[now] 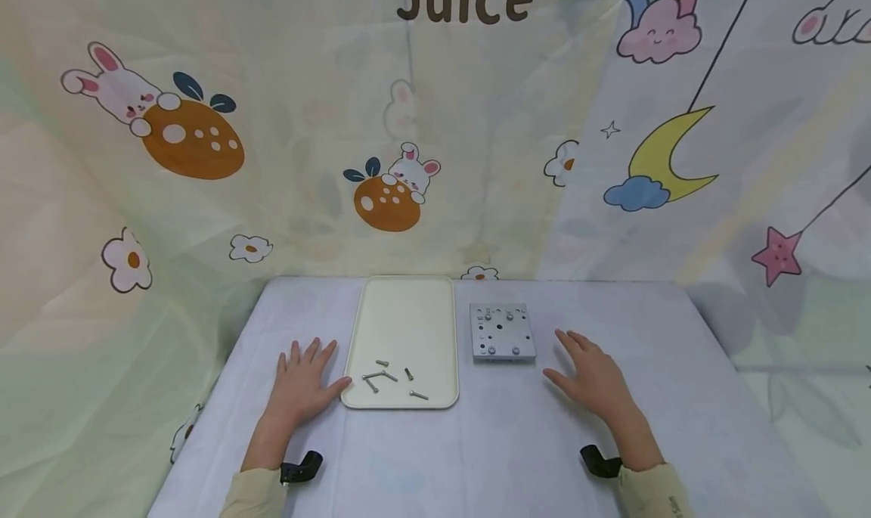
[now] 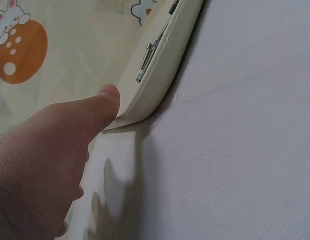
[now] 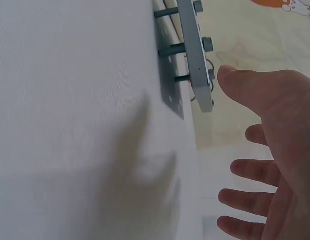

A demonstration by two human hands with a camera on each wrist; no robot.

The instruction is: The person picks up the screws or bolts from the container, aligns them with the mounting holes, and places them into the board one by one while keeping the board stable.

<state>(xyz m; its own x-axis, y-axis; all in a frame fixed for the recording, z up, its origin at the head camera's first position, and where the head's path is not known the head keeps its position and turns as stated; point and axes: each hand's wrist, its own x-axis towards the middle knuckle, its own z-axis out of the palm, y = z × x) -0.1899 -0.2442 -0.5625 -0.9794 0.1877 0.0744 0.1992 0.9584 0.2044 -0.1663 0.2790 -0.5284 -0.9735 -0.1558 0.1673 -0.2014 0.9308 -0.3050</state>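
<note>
My left hand (image 1: 302,382) is spread, its thumb at the lower left edge of a cream tray (image 1: 408,314). In the left wrist view the thumb (image 2: 102,107) lies close by the tray's corner; whether it touches I cannot tell. Several metal screws (image 1: 418,395) lie loose in the tray's near half. To the right of the tray stands a square grey metal plate (image 1: 503,333) with holes and several bolt heads on top. Seen in the right wrist view, the plate (image 3: 194,55) is raised on bolts. My right hand (image 1: 592,378), fingers spread and holding nothing, hovers right of the plate.
A white cloth covers the table (image 1: 422,465). Behind it hangs a printed curtain (image 1: 292,125) with rabbits, flowers and a moon. Black wrist straps with mounts (image 1: 302,467) sit at both cuffs.
</note>
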